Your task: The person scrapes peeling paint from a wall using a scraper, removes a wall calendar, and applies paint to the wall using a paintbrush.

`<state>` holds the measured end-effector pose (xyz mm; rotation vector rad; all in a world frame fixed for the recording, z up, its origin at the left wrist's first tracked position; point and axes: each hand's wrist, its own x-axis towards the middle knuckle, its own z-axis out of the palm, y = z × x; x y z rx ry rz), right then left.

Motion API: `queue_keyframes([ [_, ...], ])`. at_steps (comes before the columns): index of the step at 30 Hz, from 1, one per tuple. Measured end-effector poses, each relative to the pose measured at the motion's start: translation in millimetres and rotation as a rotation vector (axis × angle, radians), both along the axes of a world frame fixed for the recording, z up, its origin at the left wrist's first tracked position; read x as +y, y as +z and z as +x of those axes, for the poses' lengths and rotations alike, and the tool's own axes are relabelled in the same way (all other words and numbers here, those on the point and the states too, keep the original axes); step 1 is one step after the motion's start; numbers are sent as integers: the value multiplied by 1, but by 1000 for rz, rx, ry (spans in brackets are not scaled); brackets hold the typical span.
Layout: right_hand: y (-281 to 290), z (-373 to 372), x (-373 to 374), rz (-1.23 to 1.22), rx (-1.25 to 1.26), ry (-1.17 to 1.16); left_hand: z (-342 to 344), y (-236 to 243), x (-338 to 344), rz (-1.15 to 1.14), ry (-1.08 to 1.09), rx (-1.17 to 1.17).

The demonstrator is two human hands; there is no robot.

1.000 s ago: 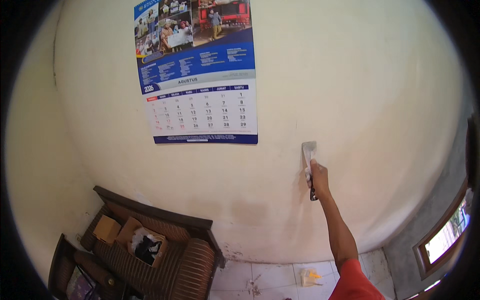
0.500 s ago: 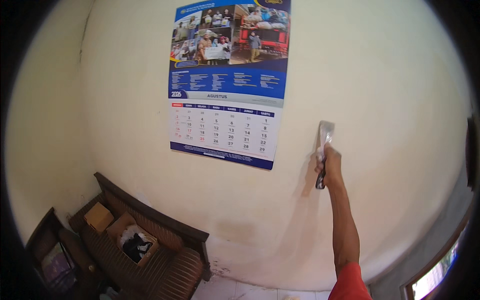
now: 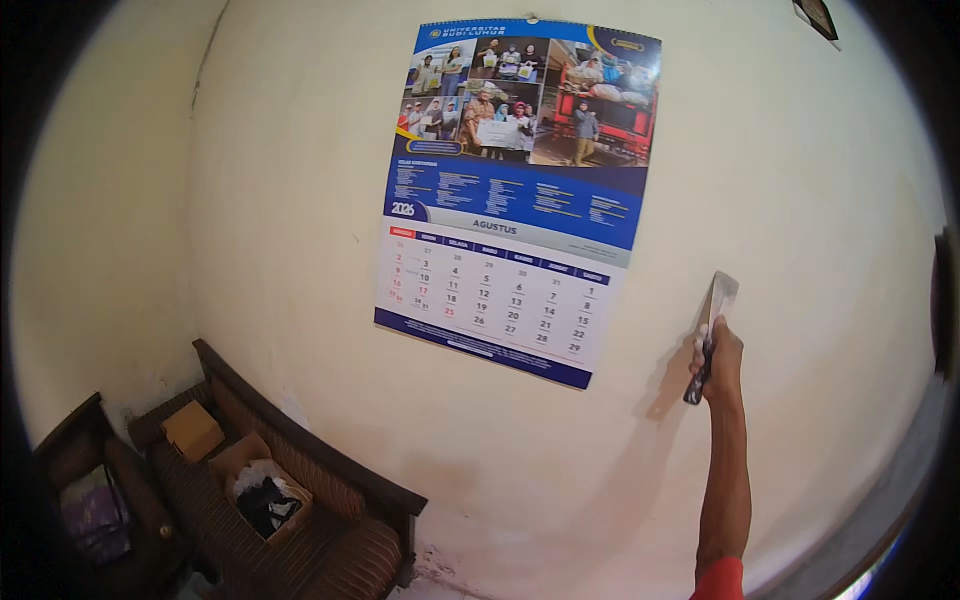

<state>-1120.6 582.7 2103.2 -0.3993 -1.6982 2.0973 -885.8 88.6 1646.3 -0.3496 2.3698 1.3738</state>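
Observation:
My right hand (image 3: pixel 718 360) is closed round the dark handle of a metal putty knife (image 3: pixel 724 288), with its broad blade raised against or very near the cream wall (image 3: pixel 800 200); exact contact is hard to tell. A blue and white wall calendar (image 3: pixel 502 243) with photos hangs just left of the blade. The forearm, in a red sleeve, rises from the lower right and casts a shadow on the wall. My left hand is out of view.
Lower left stands a dark wooden sofa (image 3: pixel 355 550) with striped cushions, holding a closed cardboard box (image 3: pixel 193 430) and an open one (image 3: pixel 268 497). A chair (image 3: pixel 70 440) with purple items is beside it. A small framed object (image 3: pixel 815 18) hangs top right.
The view has tilted upward, so the calendar sits lower and farther right. My right hand and the putty knife have moved up the wall and slightly rightward relative to the calendar.

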Motion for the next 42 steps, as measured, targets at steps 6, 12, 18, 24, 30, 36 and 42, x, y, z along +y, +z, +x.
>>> queue_keyframes([
  [6, -39, -12, -67, 139, -172, -38, -137, 78, -79, -140, -205, 284],
  [12, -21, -88, -92, 151, -78, -142, -437, 352, -94, -152, -50, 1173],
  [18, -52, -76, -127, 165, -214, -215, -655, 502, -95, -392, 241, 1441],
  [24, -52, -93, -105, 168, -190, -331, -717, 585, -36, -336, 351, 1330],
  [30, -40, -114, -117, 214, -175, -286, -781, 630, -57, -10, 349, 1242],
  [36, -80, -116, -130, 203, -206, -287, -824, 629, -70, 730, -16, 1006],
  [42, -34, -87, -101, 224, -275, -269, -812, 641, -49, 824, 62, 1173],
])
